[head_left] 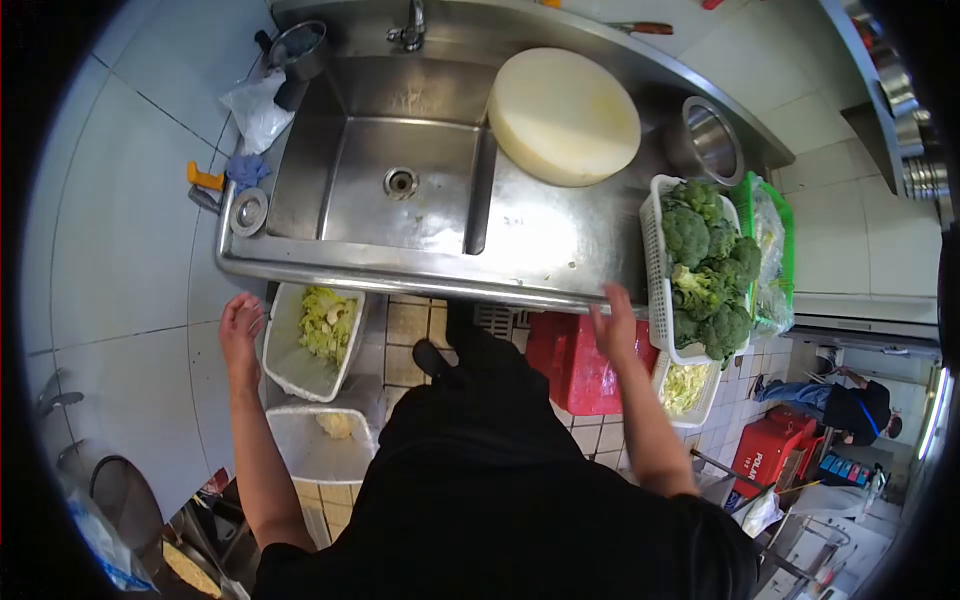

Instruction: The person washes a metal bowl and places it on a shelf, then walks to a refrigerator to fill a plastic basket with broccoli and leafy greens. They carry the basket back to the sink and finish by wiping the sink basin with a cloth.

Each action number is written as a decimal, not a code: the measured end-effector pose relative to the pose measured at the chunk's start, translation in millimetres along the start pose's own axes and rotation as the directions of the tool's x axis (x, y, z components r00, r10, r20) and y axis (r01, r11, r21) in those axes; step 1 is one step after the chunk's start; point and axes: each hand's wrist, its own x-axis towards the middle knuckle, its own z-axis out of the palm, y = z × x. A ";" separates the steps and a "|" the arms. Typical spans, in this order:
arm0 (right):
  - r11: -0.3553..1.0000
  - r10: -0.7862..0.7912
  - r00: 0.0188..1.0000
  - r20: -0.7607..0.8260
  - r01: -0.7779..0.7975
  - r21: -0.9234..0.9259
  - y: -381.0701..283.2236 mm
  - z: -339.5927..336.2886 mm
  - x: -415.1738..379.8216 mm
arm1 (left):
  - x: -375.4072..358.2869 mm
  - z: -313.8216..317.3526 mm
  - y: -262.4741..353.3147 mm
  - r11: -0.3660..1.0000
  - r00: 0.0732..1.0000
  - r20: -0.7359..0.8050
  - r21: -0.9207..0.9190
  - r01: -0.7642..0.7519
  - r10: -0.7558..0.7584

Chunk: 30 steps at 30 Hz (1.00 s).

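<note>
My left hand (242, 322) hangs by the left bin (355, 350) of pale green leaf trimmings, below the sink's front-left corner. Its fingers are loosely curled and hold nothing I can see. My right hand (614, 318) is over the front edge of the steel counter (540, 235), fingers apart and holding nothing, left of the white basket (655, 260) of broccoli (708, 265). Behind it on the counter lies a thick, round, pale block (565, 115). The steel sink basin (400, 150) holds no water, only small scraps.
A steel pot (710, 140) and a green basket (787, 250) stand at the right. Below are a red crate (575, 365), another bin (300, 450) and a basket of shredded greens (685, 390). A yellow-handled tool (205, 177) lies left. Another person (850, 408) stands far right.
</note>
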 end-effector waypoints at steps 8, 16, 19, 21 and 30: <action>0.908 -0.212 0.768 0.604 0.384 -0.169 31.9 27.1 120.7 | -0.3 -3.2 -0.5 0.864 0.989 0.120 0.485 -0.136 0.088; 0.696 -0.681 0.553 0.480 0.693 0.190 -168.9 181.1 177.8 | 6.0 32.0 -32.4 0.888 0.993 0.051 0.445 -0.114 0.102; 0.916 -0.387 0.809 0.442 0.284 0.282 -251.2 263.8 196.4 | 38.4 54.1 -46.5 0.890 0.984 -0.025 0.431 -0.147 0.175; 0.935 -0.223 0.894 0.388 0.084 0.344 -283.8 279.6 203.6 | 67.8 65.5 -36.3 0.942 0.984 -0.150 0.333 -0.037 0.092; 0.858 -0.299 0.953 -0.040 0.287 0.425 -160.6 182.1 202.6 | 157.5 168.5 -59.5 0.874 0.780 -0.625 0.397 0.280 0.034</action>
